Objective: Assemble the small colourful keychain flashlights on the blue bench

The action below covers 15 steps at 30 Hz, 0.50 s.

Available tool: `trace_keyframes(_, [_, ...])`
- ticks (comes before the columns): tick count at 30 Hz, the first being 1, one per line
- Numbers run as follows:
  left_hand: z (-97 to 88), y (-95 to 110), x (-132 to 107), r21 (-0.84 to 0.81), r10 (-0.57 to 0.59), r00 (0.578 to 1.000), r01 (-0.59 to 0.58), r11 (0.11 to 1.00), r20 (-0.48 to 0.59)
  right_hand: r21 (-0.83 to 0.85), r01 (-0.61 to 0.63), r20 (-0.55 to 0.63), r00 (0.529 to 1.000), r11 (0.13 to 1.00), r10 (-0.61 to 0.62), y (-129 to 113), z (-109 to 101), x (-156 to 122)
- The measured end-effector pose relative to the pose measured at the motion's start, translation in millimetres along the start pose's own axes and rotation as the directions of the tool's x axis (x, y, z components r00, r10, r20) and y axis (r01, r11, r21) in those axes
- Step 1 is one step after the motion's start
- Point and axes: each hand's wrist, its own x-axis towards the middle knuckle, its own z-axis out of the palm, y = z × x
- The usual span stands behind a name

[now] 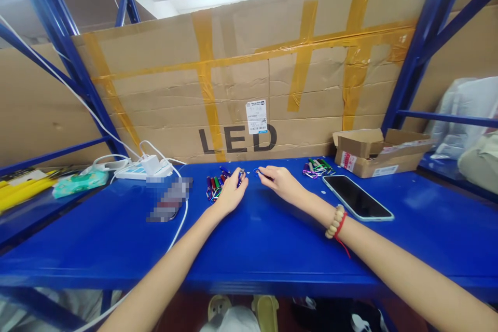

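My left hand point(230, 193) rests on the blue shelf top point(257, 238) with its fingertips pinched on a small blue keychain piece point(240, 174). Just left of it lies a pile of small coloured keychain lights point(215, 184). My right hand point(279, 182) lies a short way to the right, its fingers closed on a small blue ring-shaped part point(257, 171). A bead bracelet with a red cord point(336, 222) is on my right wrist. The two hands are close, fingertips a few centimetres apart.
A phone point(357, 197) lies face up right of my right hand, behind it more coloured keychain lights point(318, 166) and an open cardboard box point(379, 153). A power strip with charger point(146, 167) and white cable sits back left. A taped cardboard sheet point(249, 78) walls the back.
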Motion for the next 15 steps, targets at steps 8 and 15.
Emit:
trace_keyframes(8, [13.5,-11.2,-6.7,0.111,0.166,0.977,-0.181,0.977,0.130,0.021,-0.052,-0.054,0.997,0.998,0.053,-10.4,8.1,-2.3])
trace_keyframes(15, [11.7,-14.4,-5.8,0.127,0.094,0.992,-0.105,0.986,0.089,0.039,-0.066,0.040,0.997,0.997,0.065,-8.2,7.9,-2.1])
